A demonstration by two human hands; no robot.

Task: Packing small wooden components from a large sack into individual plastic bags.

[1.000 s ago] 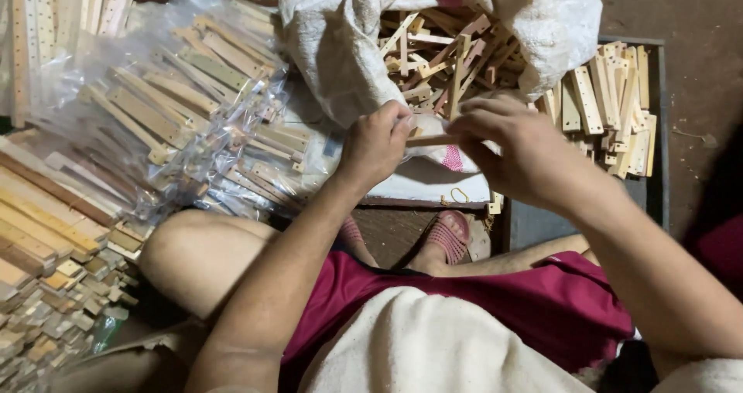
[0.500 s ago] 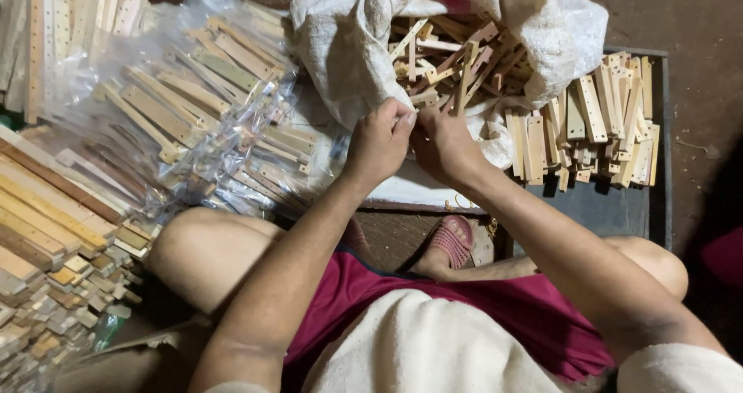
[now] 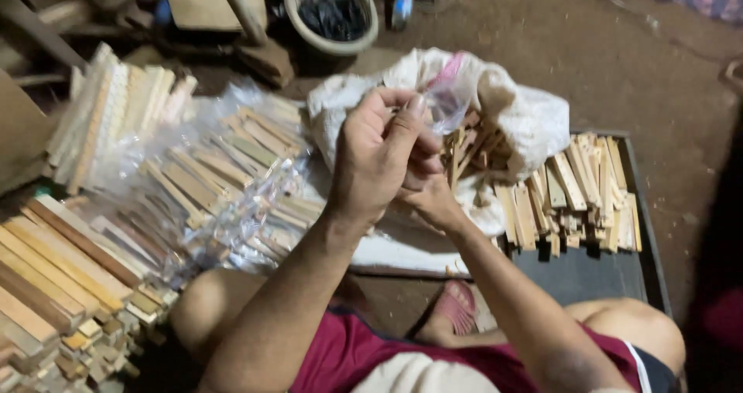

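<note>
Clear, crinkled plastic is what the fingers are working on in the head view: a small transparent plastic bag (image 3: 447, 99) is pinched at its top edge, raised above the open mouth of a white sack (image 3: 534, 118). The left hand (image 3: 377, 155) comes up from the lower left on a bare forearm, its back turned to the camera, knuckles bent and the thumb pressed toward the forefinger so that the fingertips close on the near edge of the bag. The right hand (image 3: 431, 196) sits just beneath and behind it, mostly covered by the left; its forearm runs in from the lower right, and only the heel of the palm and a few curled fingers show, so whether they are nipping the bag or only touching it cannot be told. The bag itself sticks out up and to the right of the left fingertips, hanging free over the short wooden sticks (image 3: 468, 149) that lie inside the sack. Right of the sack, more pale wooden slats (image 3: 576, 196) are heaped on a dark tray (image 3: 619, 277). Left of the hands lie many clear bags of packed wooden slats (image 3: 217, 176), and at the lower left edge long wooden strips (image 3: 54, 281) are stacked. The person sits cross-legged in dark red shorts (image 3: 364, 350), a pink sandal (image 3: 455, 306) showing between the knees.
</note>
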